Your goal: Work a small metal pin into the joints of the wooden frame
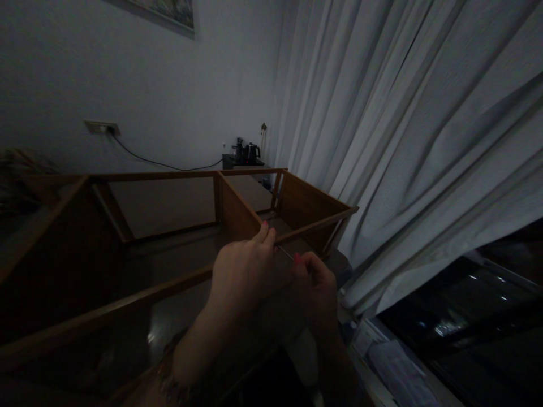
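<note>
In the head view, the work lies at a wooden frame (165, 176), which stands open before the person. The left hand (244, 268) has its fingers closed over the front rail (316, 225), at the place where the divider (237, 212) meets it. The right hand (316, 285) is just beside it, on the right and a little nearer to the person; its fingertips make a narrow pinch on a thin rod (287, 254). The rod points from this pinch toward the rail, close under the left fingers. Its far end is hidden there, so I cannot tell whether it enters the wood.

The step in hand is, I judge, working with the rod at this joint. The next move seems to call for a steady rail under the left fingers, and for a small, exact motion of the right fingertips, with the rod kept in line. In this dim light, the rod could easily slip off its place.

Far beyond the grip there is a kettle (252, 151); to the right of the grip hangs a pale curtain (373, 102).
</note>
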